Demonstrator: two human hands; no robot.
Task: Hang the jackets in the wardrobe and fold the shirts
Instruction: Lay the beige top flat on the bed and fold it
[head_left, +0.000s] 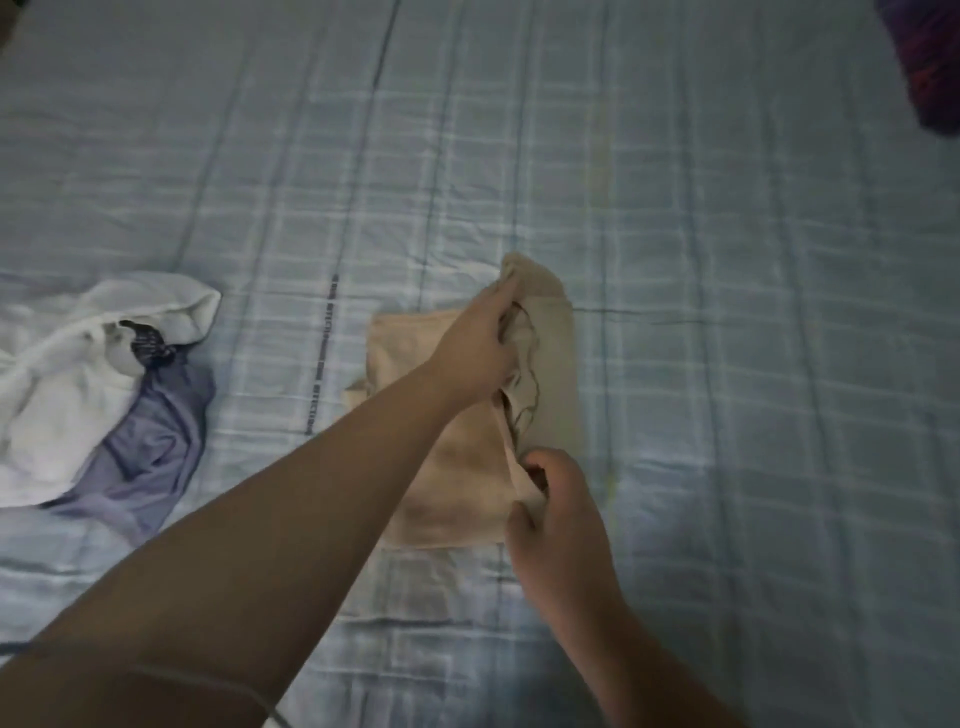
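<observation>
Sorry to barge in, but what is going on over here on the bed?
A person is folding a beige shirt on the blue checked bedsheet. The left hand grips its far end and the right hand pinches the near end of a lifted flap. A white garment and a bluish garment lie crumpled to the left.

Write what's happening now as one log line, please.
step: folding | left hand: holds far end of beige cloth shirt | right hand: pinches near edge | on: blue checked bedsheet
</observation>
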